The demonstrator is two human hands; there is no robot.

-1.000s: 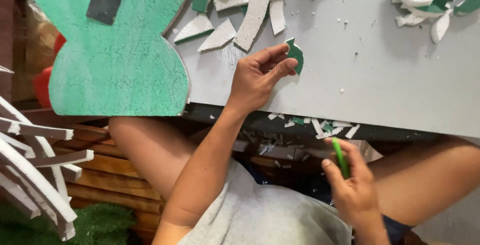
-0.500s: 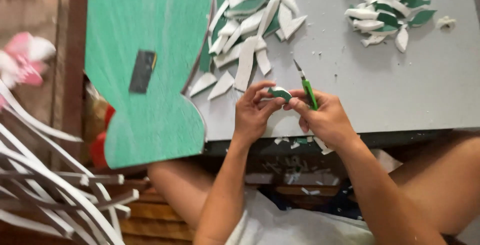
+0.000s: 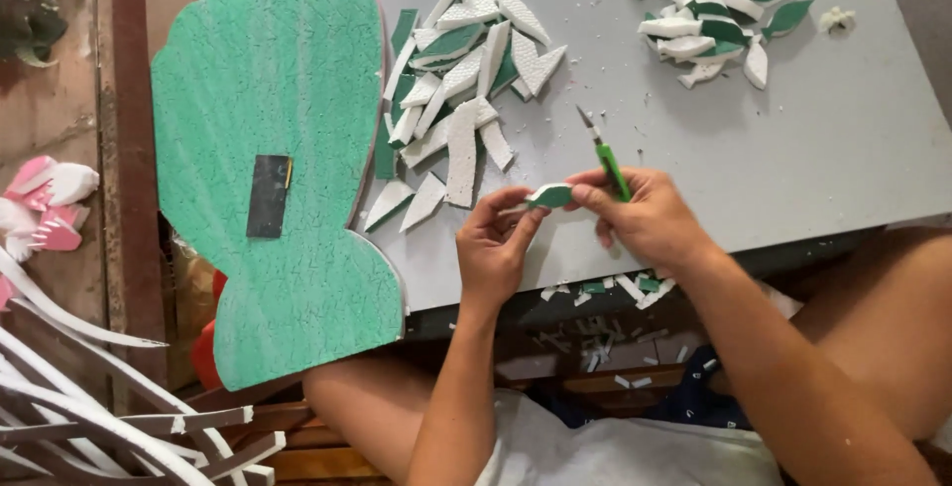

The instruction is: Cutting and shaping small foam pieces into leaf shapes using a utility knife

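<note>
While both sets of fingertips pinch the small green-and-white foam piece point(image 3: 551, 194) above the grey table point(image 3: 843, 139), the right hand point(image 3: 645, 216) also grips a green craft knife point(image 3: 605, 156), blade up. The left hand point(image 3: 496, 248) steadies the piece's other end. Beyond lie a pile of foam offcuts point(image 3: 461, 99) and a big green scalloped board point(image 3: 268, 159).

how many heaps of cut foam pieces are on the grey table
2. One heap lies at the table's upper left, beside the big green shell-shaped board; the other heap lies at the top right. More may lie beyond the top edge.
</note>
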